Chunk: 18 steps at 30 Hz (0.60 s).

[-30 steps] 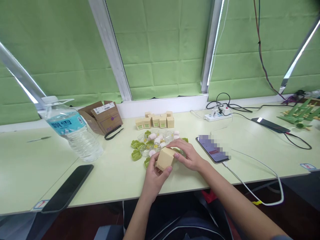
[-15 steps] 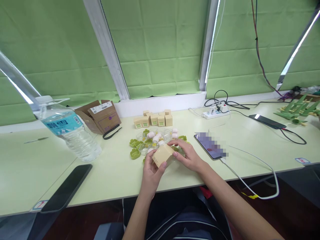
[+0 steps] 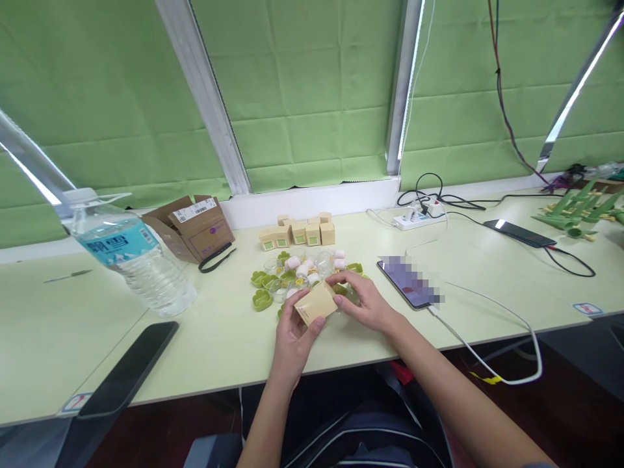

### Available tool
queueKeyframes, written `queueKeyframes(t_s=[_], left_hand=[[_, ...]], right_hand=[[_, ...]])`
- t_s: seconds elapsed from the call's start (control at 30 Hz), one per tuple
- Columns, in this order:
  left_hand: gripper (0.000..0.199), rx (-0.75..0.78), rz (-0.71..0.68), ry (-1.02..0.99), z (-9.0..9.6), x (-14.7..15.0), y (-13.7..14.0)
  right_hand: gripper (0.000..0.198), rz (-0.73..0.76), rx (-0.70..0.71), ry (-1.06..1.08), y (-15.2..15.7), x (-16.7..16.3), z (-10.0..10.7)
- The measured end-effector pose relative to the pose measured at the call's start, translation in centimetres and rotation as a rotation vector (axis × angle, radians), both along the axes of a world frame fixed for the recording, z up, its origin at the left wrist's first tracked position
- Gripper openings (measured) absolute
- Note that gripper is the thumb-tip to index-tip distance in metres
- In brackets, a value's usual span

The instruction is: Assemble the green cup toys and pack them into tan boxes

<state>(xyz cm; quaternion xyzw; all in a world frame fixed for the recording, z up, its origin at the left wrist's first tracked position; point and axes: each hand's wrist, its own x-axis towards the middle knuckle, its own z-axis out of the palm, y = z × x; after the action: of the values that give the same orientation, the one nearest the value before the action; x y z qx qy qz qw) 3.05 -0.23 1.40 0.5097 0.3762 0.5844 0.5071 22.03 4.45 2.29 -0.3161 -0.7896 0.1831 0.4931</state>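
A small beige cardboard box (image 3: 316,303) is held tilted above the table's front part. My left hand (image 3: 295,335) grips its left and lower sides, thumb on the near face. At its right end, my right hand (image 3: 361,300) has fingers and thumb closed on the edge; what that end looks like is partly covered. Just behind the hands lie green flower-shaped dishes (image 3: 262,299), clear round plastic pieces (image 3: 324,260) and pinkish-white cylinders (image 3: 292,263). Several similar small boxes (image 3: 298,234) stand grouped farther back, some with a green window.
Left are a large water bottle (image 3: 139,253), an open brown carton (image 3: 192,227) and a dark phone (image 3: 130,367). Right of my hands lies a charging phone (image 3: 408,283) with a white cable (image 3: 507,312). A power strip (image 3: 419,221) and another phone (image 3: 519,234) sit behind.
The box has turned slightly so its near face shows more broadly. Both hands keep their hold on it, and the view has shifted a little.
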Motion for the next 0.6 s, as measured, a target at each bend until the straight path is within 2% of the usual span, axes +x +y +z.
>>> queueKeyframes(t_s=[0.2, 0.37, 0.5, 0.6], left_hand=[[0.07, 0.047, 0.025, 0.022, -0.06, -0.12, 0.23], [0.074, 0.097, 0.065, -0.003, -0.2, -0.22, 0.48], [0.074, 0.072, 0.035, -0.017, -0.6, -0.47, 0.58], [0.079, 0.041, 0.023, 0.001, -0.84, -0.66, 0.63]], right_hand=[[0.032, 0.014, -0.024, 0.045, -0.09, -0.03, 0.14], [0.047, 0.031, -0.046, 0.076, -0.09, 0.02, 0.06], [0.052, 0.051, -0.054, 0.07, -0.04, 0.19, 0.09], [0.047, 0.054, -0.045, 0.05, -0.01, 0.29, 0.09]])
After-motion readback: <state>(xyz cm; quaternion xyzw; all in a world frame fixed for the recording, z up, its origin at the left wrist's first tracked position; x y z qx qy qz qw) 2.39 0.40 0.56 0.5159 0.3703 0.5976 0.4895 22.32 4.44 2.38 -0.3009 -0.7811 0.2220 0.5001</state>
